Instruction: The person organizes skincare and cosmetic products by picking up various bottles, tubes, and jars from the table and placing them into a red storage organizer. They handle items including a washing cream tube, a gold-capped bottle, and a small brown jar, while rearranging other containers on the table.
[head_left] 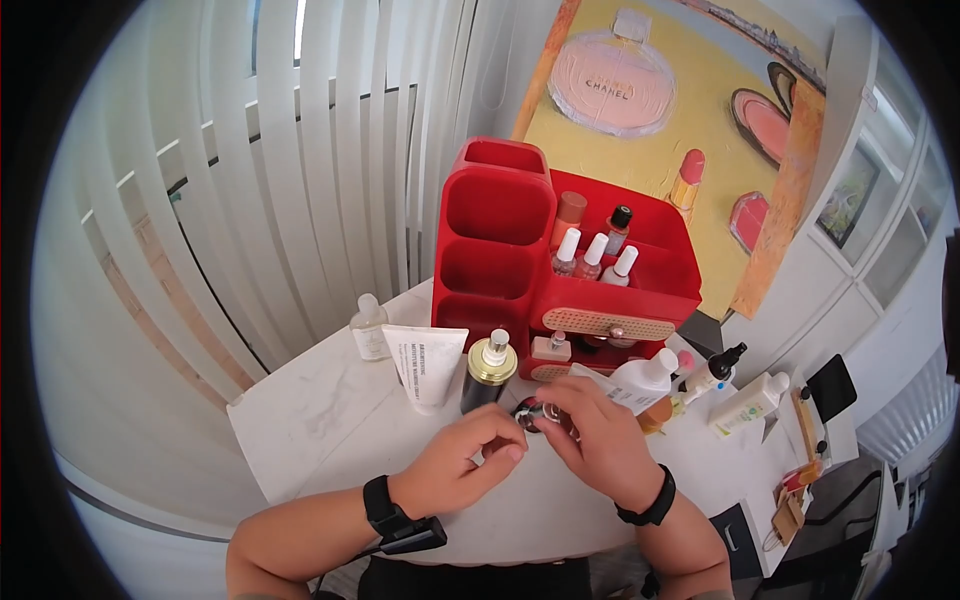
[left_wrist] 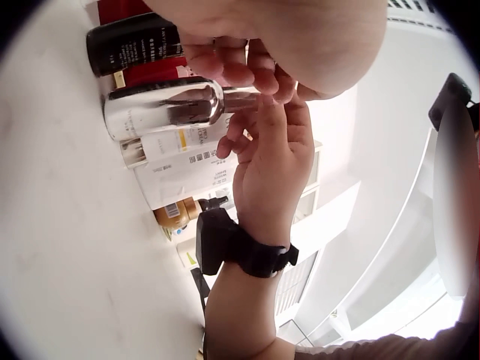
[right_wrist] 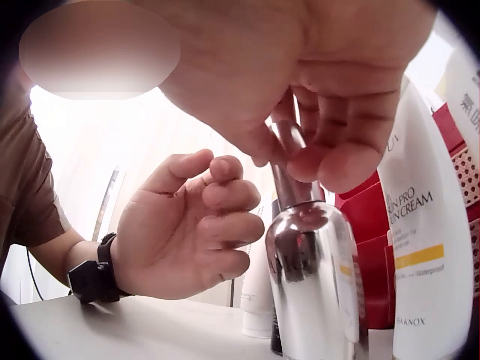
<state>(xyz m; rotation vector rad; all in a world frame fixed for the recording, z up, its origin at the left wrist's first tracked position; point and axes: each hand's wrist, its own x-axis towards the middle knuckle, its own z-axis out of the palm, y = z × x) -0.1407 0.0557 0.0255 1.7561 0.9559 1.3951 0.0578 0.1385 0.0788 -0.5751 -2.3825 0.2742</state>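
A shiny silver bottle (right_wrist: 307, 262) with a narrow metallic cap (right_wrist: 291, 169) stands upright on the white table (head_left: 330, 440). My right hand (head_left: 605, 440) pinches that cap between thumb and fingers from above. Close beside it, my left hand (head_left: 460, 465) is held with loosely curled fingers and nothing in them. Behind the hands are a black bottle with a gold collar (head_left: 488, 375) and a white tube (head_left: 428, 365). To the right of the silver bottle, a white sun cream tube (right_wrist: 427, 247) stands near my right fingers.
A red organizer (head_left: 495, 215) rises at the back, holding several nail polish bottles (head_left: 590, 262) and a partly pulled-out drawer. On its left is a small clear bottle (head_left: 369, 330). White bottles (head_left: 750, 405) and a dark-topped pump bottle (head_left: 712, 372) stand along the right side.
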